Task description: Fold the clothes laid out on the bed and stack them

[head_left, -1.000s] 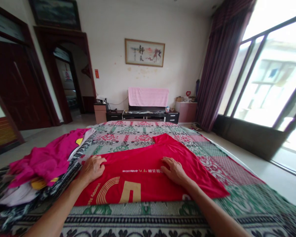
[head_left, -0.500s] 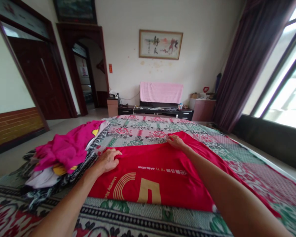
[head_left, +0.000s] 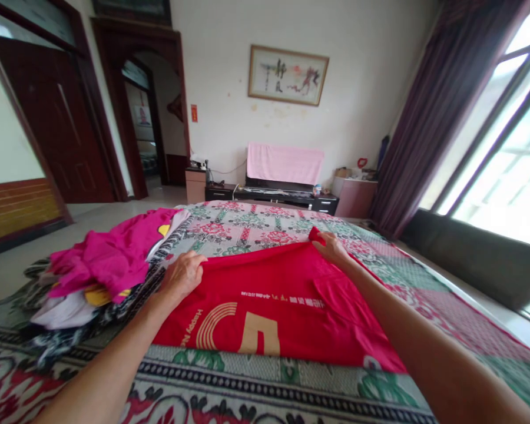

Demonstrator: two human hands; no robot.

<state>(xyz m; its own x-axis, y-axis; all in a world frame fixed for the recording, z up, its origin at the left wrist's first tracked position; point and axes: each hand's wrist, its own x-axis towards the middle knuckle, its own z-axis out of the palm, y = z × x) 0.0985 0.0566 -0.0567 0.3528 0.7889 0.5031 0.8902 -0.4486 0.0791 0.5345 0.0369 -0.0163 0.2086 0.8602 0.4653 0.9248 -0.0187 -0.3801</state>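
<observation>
A red shirt (head_left: 256,277) with gold and white print lies folded across the patterned bedspread (head_left: 242,221). My left hand (head_left: 185,274) is closed on its far left corner. At the far right edge my right hand (head_left: 331,248) pinches the cloth, and a small tip of red fabric sticks up beyond its fingers. Between both hands the far edge is drawn taut and slightly raised, while the near edge rests on the bedspread. Creases run through the right part of the shirt, and my right forearm hides some of that side.
A heap of clothes, with a magenta garment (head_left: 110,253) on top, lies to the left of my left arm. Beyond the bed stands a low black cabinet (head_left: 221,193) with a pink cloth (head_left: 285,162) above it. A purple curtain (head_left: 428,118) hangs at the right beside the window.
Both hands have closed on the far edge of the red shirt and lifted it slightly. The right side of the shirt has been drawn in. The view has shifted a little.
</observation>
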